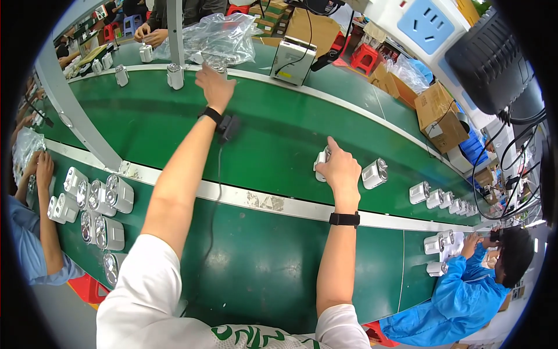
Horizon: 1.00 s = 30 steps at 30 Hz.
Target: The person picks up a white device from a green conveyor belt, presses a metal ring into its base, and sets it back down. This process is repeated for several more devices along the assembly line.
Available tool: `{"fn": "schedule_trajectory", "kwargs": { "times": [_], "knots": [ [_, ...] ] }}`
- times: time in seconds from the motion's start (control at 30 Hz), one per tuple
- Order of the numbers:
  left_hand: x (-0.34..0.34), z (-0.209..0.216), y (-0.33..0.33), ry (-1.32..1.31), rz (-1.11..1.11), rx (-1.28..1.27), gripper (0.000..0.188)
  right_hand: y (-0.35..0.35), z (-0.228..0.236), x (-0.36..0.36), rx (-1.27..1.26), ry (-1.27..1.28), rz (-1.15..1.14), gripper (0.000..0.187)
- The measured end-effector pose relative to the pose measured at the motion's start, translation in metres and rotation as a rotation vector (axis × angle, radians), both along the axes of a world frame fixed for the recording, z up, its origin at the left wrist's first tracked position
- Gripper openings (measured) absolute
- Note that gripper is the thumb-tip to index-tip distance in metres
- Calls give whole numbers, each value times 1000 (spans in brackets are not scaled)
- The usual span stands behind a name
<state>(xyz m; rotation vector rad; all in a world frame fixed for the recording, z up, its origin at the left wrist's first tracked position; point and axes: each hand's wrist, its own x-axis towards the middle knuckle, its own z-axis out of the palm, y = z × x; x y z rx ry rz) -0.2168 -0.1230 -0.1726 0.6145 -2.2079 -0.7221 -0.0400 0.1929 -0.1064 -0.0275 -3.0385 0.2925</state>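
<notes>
In the head view, I see the left hand (215, 88) stretched over the far edge of the green belt (273, 136). Its fingers look partly spread; behind them shows the metallic top of a white unit (218, 67), whose lower part the hand covers. I cannot tell if the fingers have hold of it.

The right hand (340, 170) is nearer to me, over the near half of the belt, half curled with the index finger pointing out. Its thumb lies across a second white unit (319, 163), and only the left side of this unit is visible to me. Whether the grip is closed, I cannot make out. Just beside, to the right, a third white unit (374, 174) stands tilted in my view.

At the upper right, a black adapter (494, 61) covers part of the power strip (426, 24). The clear plastic bag (224, 35) has contents too confused to read. At the left, a co-worker's blue sleeve (29, 241) is cut by the dark rim.
</notes>
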Motion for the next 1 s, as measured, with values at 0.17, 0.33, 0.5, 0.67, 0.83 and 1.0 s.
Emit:
{"fn": "schedule_trajectory", "kwargs": {
  "times": [0.17, 0.33, 0.5, 0.67, 0.83, 1.0],
  "knots": [
    [-49, -53, -91, 201, -187, 125, 110, -14, 0, -2, -82, 29, -10, 80],
    [-25, -10, -29, -2, -382, 394, 97, 6, 21, 11, -76, 226, 28, 78],
    [24, 36, -11, -127, -1064, 726, 69, -18, 33, 13, -314, 526, 371, 75],
    [87, 79, 52, -213, -1567, 984, 48, -38, 43, 23, -651, 556, 525, 80],
    [115, 101, 82, -264, -1664, 884, 55, -31, 42, 20, -776, 408, 538, 83],
    [151, 121, 115, -36, -1292, 705, 67, -29, 47, 24, -923, 370, 373, 74]
  ]
}}
